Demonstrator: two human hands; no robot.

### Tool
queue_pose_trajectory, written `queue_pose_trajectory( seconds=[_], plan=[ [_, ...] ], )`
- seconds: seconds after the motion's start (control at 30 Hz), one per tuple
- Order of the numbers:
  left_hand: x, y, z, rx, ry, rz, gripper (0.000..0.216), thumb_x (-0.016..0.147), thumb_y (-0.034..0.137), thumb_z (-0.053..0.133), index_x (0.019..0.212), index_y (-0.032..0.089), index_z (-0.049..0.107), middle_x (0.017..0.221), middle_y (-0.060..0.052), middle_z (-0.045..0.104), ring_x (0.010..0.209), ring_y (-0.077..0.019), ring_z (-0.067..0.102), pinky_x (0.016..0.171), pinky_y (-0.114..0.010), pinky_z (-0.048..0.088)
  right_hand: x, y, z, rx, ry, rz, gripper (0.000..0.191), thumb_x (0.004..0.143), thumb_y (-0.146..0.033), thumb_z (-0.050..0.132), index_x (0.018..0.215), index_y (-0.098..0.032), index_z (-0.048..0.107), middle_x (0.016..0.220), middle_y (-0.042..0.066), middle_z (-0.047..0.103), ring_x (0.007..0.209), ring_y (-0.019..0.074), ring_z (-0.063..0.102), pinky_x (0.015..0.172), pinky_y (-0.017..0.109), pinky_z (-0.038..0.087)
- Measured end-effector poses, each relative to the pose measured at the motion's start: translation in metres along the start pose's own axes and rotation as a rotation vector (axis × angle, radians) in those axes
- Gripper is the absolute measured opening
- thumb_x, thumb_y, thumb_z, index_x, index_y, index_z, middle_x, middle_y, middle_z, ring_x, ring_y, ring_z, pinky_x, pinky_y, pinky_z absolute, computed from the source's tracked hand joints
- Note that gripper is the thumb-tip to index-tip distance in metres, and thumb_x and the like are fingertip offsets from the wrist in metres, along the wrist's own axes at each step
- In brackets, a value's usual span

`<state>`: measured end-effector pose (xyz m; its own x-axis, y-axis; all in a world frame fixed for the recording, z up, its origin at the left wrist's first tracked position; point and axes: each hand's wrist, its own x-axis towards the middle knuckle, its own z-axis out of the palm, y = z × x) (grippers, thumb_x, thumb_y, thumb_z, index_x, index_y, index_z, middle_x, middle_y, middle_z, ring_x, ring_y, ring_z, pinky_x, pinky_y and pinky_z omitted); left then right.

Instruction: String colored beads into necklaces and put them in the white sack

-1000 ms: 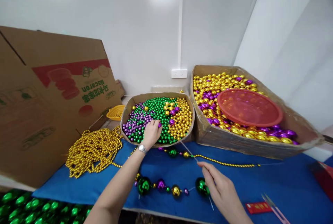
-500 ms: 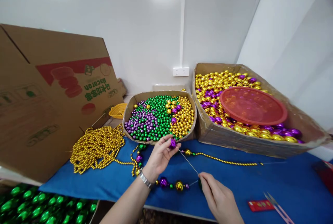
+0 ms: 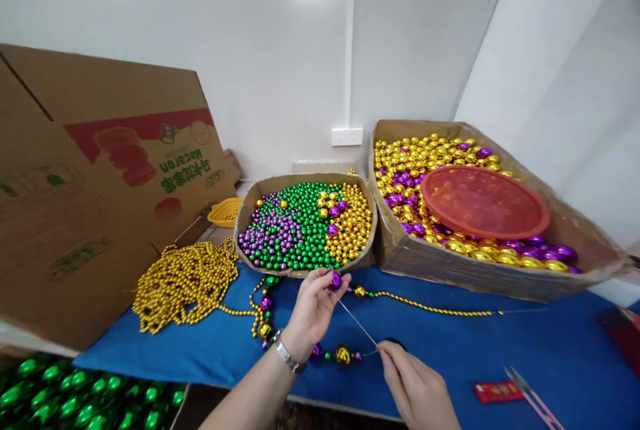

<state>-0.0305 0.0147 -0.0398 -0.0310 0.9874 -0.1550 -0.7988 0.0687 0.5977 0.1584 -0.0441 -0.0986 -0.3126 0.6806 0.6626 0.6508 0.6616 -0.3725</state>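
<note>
My left hand (image 3: 317, 310), with a metal watch band at the wrist, pinches a shiny purple bead (image 3: 335, 278) just in front of the small beads' box. A long thin needle (image 3: 356, 318) runs straight from that bead down to my right hand (image 3: 417, 380), whose fingers are closed on its lower end. Partly hidden behind the right hand is a dark green bead (image 3: 396, 344). Under my left forearm a strand with purple, green and gold beads (image 3: 343, 355) curves over the blue cloth, its thread reaching toward the right hand.
A low box (image 3: 305, 273) holds small green, purple and gold beads. Right of it, a larger box (image 3: 420, 263) of gold and purple balls bears a red plastic basin (image 3: 485, 203). Gold bead chains (image 3: 185, 287) lie left. Scissors-like snips (image 3: 534, 398) rest beside a red packet (image 3: 497, 391).
My left hand has come slightly down and right with the purple bead. The right hand has shifted a little down and left, still pinching the needle.
</note>
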Motion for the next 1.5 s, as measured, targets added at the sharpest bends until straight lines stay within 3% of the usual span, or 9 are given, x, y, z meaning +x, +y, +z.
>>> queue_pose_trajectory(
  seconds=[0.37,0.5,0.7,0.87,1.0,1.13,1.27,1.4,1.5],
  plan=[
    [-0.009,-0.016,0.001,0.086,-0.006,0.082,0.034,0.066,0.01,0.074,0.094,0.017,0.057,0.092,-0.004,0.065,0.101,-0.0243,0.062,0.089,-0.038,0.048,-0.001,-0.007,0.004,-0.042,0.021,0.031,0.025,0.097,-0.021,0.031,0.095,-0.017,0.056,0.073,0.003,0.072,0.058,0.0127,0.069,0.051,0.019,0.05],
    [-0.014,-0.019,-0.002,0.153,-0.05,0.074,0.037,0.065,0.01,0.076,0.096,0.018,0.057,0.099,-0.004,0.061,0.1,-0.0228,0.061,0.087,-0.038,0.048,0.001,-0.002,0.005,-0.083,0.047,-0.009,0.026,0.098,-0.022,0.03,0.096,-0.017,0.056,0.075,0.003,0.072,0.06,0.0128,0.069,0.055,0.02,0.051],
    [-0.015,-0.015,-0.009,0.201,-0.081,0.072,0.037,0.066,0.01,0.075,0.098,0.018,0.057,0.098,-0.004,0.06,0.085,-0.0149,0.061,0.081,-0.034,0.05,0.0,0.001,0.003,-0.104,0.052,-0.041,0.026,0.098,-0.022,0.031,0.097,-0.017,0.057,0.078,0.004,0.072,0.064,0.013,0.069,0.059,0.02,0.052],
    [-0.015,-0.014,-0.011,0.208,-0.068,0.061,0.037,0.066,0.012,0.076,0.097,0.018,0.056,0.096,-0.004,0.059,0.087,-0.0166,0.06,0.08,-0.034,0.05,0.003,0.0,0.004,-0.079,0.043,-0.053,0.028,0.097,-0.023,0.03,0.096,-0.017,0.057,0.078,0.004,0.072,0.063,0.0126,0.069,0.059,0.019,0.052],
    [-0.018,-0.019,-0.01,0.29,-0.049,0.143,0.04,0.065,0.013,0.077,0.098,0.019,0.055,0.097,-0.003,0.058,0.088,-0.0157,0.06,0.075,-0.027,0.048,0.006,-0.002,0.008,-0.092,0.061,-0.047,0.028,0.098,-0.023,0.031,0.095,-0.016,0.058,0.077,0.004,0.072,0.062,0.0127,0.069,0.058,0.02,0.052],
    [-0.024,-0.022,-0.007,0.352,-0.145,0.1,0.041,0.066,0.016,0.077,0.1,0.021,0.055,0.098,-0.003,0.058,0.089,-0.017,0.06,0.075,-0.028,0.049,0.008,-0.003,0.011,-0.112,0.095,-0.051,0.028,0.098,-0.023,0.031,0.095,-0.016,0.058,0.078,0.004,0.072,0.064,0.0132,0.069,0.059,0.02,0.052],
    [-0.009,0.003,-0.01,0.656,-0.204,0.19,0.029,0.079,0.03,0.064,0.105,0.019,0.055,0.101,-0.008,0.06,0.097,-0.0212,0.058,0.078,-0.032,0.049,0.008,0.002,0.007,-0.124,0.105,-0.032,0.028,0.097,-0.024,0.031,0.094,-0.016,0.058,0.076,0.004,0.071,0.061,0.0132,0.069,0.056,0.021,0.051],
    [0.037,0.049,-0.026,1.412,0.016,0.552,0.021,0.085,0.028,0.052,0.103,0.018,0.058,0.099,-0.009,0.061,0.095,-0.022,0.056,0.082,-0.035,0.046,0.006,0.008,0.005,-0.155,0.132,-0.017,0.029,0.097,-0.026,0.033,0.094,-0.015,0.059,0.076,0.005,0.071,0.06,0.0137,0.069,0.055,0.021,0.051],
    [0.071,0.071,-0.039,1.737,0.099,0.569,0.016,0.082,0.019,0.053,0.095,0.018,0.062,0.1,-0.011,0.061,0.106,-0.0275,0.049,0.091,-0.041,0.038,0.006,0.009,0.008,-0.14,0.128,-0.013,0.029,0.097,-0.026,0.032,0.093,-0.016,0.06,0.075,0.004,0.071,0.059,0.0135,0.068,0.055,0.02,0.051]
  ],
)
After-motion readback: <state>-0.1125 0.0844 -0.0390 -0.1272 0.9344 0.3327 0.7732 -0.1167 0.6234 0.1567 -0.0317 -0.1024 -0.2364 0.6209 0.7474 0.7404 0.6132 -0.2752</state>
